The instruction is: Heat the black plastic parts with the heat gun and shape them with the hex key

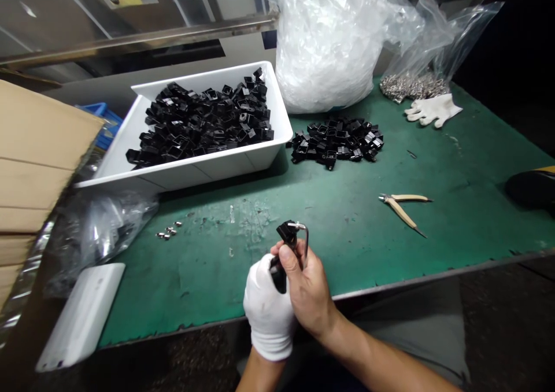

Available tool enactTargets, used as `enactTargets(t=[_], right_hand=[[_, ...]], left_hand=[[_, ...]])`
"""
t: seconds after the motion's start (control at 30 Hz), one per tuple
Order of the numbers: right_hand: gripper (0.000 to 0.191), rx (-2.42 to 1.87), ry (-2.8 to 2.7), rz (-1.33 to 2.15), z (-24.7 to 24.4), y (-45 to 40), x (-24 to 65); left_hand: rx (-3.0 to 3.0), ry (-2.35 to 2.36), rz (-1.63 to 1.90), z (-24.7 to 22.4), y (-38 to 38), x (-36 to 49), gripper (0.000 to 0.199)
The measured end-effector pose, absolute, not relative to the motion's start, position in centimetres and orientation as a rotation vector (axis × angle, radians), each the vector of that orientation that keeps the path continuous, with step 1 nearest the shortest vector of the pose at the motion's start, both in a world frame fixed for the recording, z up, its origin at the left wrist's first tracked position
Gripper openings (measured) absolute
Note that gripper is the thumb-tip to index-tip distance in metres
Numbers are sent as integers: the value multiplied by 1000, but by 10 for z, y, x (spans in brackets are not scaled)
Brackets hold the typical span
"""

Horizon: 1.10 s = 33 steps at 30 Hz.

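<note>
Black plastic part (287,234) with bent metal wire (306,243) is held up above the green desk (208,291), the gloved left hand (269,311) closed around its lower end and the bare right hand (309,291) pinching it between thumb and fingers, probably for keeping it steady.

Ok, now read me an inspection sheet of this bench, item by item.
Surface: green mat, scuffed and stained.
Job's things: black square plastic part with bent metal rod; more black parts in white tray and piled on the mat.
Clutter: pliers, white glove, silver metal pieces, plastic bag.
Hands: gloved left hand and bare right hand both hold the black part.
Cables: nothing seen.
Surroundings: cardboard box, blue crate.
</note>
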State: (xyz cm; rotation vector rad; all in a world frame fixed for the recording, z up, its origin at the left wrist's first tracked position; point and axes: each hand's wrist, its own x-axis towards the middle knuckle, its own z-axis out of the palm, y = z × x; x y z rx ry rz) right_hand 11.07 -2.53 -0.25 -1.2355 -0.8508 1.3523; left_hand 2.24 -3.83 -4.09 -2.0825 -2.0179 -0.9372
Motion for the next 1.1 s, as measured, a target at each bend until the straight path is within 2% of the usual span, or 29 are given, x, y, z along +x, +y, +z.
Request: enactTargets(t=[0.33, 0.57, 0.83, 0.93, 1.1], right_hand=[[41, -1377, -1015, 1342, -9, -22, 137], [51, -1319, -852, 1485, -15, -21, 138], [37, -1248, -761, 1903, -2, 7, 126], [33, -1307, -885, 1954, -2, 30, 106], [37, -1375, -1300, 1866, -18, 69, 38]], left_hand=[[-2102, -1990, -984, -43, -43, 21, 35], [-2074, -1963, -1095, -44, -44, 18, 34], [-1807, -2119, -1252, -54, -51, 9, 32], [-1550, -2274, -1365, -59, -57, -7, 37], [-1213, -2346, -1520, -63, -61, -54, 44]])
